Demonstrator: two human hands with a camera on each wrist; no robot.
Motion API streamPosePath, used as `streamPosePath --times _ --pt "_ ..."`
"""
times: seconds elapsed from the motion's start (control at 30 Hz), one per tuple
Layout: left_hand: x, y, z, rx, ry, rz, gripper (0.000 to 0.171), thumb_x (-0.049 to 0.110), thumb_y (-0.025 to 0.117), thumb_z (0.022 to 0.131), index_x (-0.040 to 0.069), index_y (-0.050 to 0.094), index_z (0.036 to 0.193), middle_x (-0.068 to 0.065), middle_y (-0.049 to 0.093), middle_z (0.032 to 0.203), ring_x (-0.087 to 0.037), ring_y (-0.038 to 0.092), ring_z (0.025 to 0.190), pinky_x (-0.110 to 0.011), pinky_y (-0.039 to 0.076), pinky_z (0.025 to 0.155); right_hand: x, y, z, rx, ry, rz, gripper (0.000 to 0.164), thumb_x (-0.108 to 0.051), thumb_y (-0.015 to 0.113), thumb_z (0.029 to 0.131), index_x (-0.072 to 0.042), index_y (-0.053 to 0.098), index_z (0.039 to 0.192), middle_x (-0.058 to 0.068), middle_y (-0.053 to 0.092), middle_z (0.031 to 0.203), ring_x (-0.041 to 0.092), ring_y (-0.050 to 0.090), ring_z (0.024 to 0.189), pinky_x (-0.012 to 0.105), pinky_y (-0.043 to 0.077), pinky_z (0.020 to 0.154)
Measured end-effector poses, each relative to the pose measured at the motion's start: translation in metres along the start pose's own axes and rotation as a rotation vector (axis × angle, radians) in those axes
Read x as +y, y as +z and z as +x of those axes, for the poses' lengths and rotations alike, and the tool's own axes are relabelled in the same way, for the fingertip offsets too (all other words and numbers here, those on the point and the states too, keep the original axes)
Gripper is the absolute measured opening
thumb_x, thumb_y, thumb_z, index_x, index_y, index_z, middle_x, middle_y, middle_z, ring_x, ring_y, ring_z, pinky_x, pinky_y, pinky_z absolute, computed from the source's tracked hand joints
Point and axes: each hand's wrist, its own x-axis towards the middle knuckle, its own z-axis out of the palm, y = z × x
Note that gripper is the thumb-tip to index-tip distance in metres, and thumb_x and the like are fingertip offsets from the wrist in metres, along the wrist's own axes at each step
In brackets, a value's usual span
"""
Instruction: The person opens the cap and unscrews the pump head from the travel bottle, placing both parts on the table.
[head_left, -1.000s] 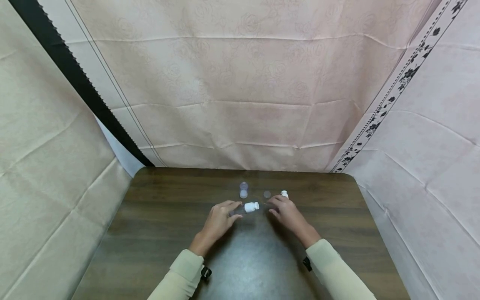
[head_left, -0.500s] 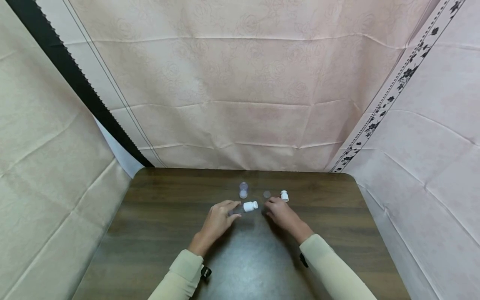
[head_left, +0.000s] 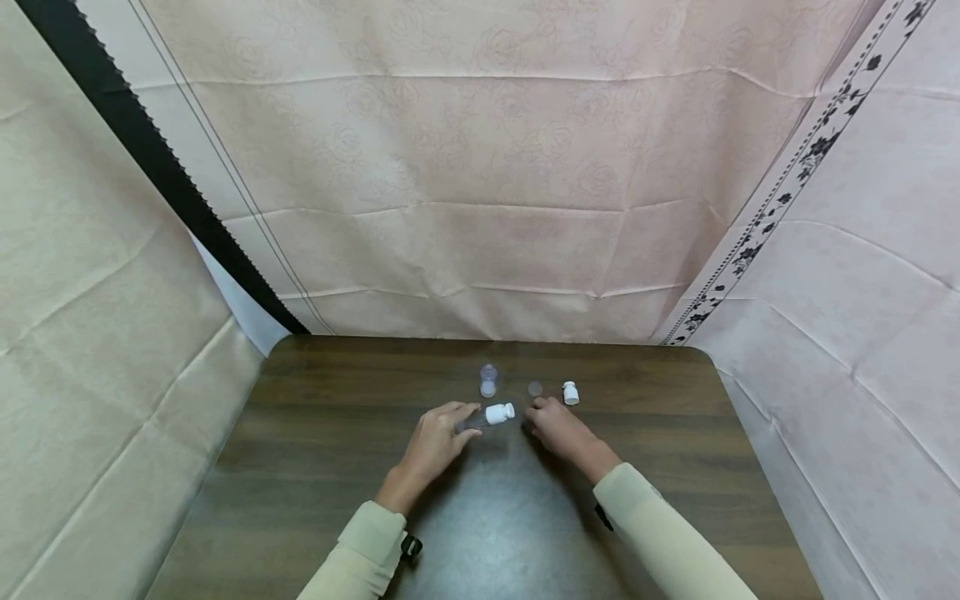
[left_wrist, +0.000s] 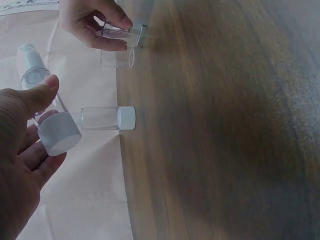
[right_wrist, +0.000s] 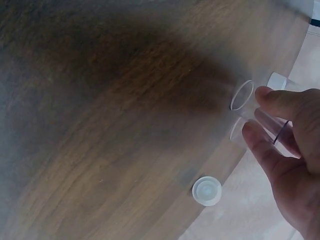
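My left hand (head_left: 435, 442) holds a small pump bottle (left_wrist: 60, 134) between thumb and fingers. In the left wrist view its wide white end faces the camera, and a clear body runs back to a narrow nozzle. In the head view the bottle lies tilted sideways, its white part pointing right. To the right, my right hand (head_left: 558, 429) pinches a clear, hollow plastic cylinder (right_wrist: 260, 112); the left wrist view shows this too. The fingers mostly hide that cylinder in the head view. The two hands are a short gap apart, low over the wooden table (head_left: 480, 533).
Behind the hands stands another clear bottle (head_left: 488, 381) with a white base. A second clear cylinder (head_left: 535, 389) is beside it, and a small white piece with a narrower top (head_left: 570, 393) stands further right. Cloth (head_left: 480, 250) hangs along the table's far edge.
My right hand has moved left and slightly nearer, away from the small white piece, which now shows fully. My left hand stays nearly in place with the pump bottle.
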Motion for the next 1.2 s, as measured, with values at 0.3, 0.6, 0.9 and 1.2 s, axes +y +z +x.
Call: streamPosePath --times 0.3,0.6,0.9,1.2 --pt "0.000 0.001 0.000 0.002 0.002 0.019 0.041 0.017 0.090 0.079 0.008 0.078 0.117 -0.006 0.077 0.106 -0.021 0.076 0.093 -0.034 0.062 0.077 -0.009 0.000 0.004 -0.110 0.053 0.001 0.013 -0.006 0.074 0.094 -0.009 0.071 0.107 0.009 0.062 0.102 0.029 0.059 0.087 0.042 0.055 0.076" --pt "-0.001 0.001 0.000 -0.007 0.006 0.046 0.042 0.018 0.090 0.079 0.009 0.078 0.119 -0.006 0.077 0.106 -0.021 0.075 0.091 -0.036 0.062 0.076 -0.011 0.006 0.001 -0.136 0.076 0.028 0.019 -0.002 0.066 0.098 -0.007 0.070 0.117 0.012 0.063 0.114 0.029 0.060 0.097 0.042 0.056 0.083" --pt "0.001 0.002 0.000 -0.032 -0.002 0.055 0.041 0.020 0.088 0.082 0.009 0.077 0.120 -0.006 0.076 0.108 -0.021 0.075 0.092 -0.037 0.062 0.077 -0.005 -0.002 -0.008 -0.074 0.102 0.121 0.050 -0.017 0.081 0.091 -0.008 0.061 0.136 0.017 0.059 0.131 0.036 0.059 0.114 0.050 0.054 0.095" --pt "0.004 0.003 0.001 -0.033 0.013 0.073 0.041 0.021 0.088 0.082 0.010 0.077 0.120 -0.005 0.076 0.109 -0.023 0.074 0.096 -0.039 0.061 0.082 0.002 -0.018 -0.019 -0.022 0.171 0.226 0.059 -0.024 0.081 0.091 -0.010 0.058 0.143 0.017 0.056 0.140 0.035 0.058 0.124 0.051 0.052 0.100"
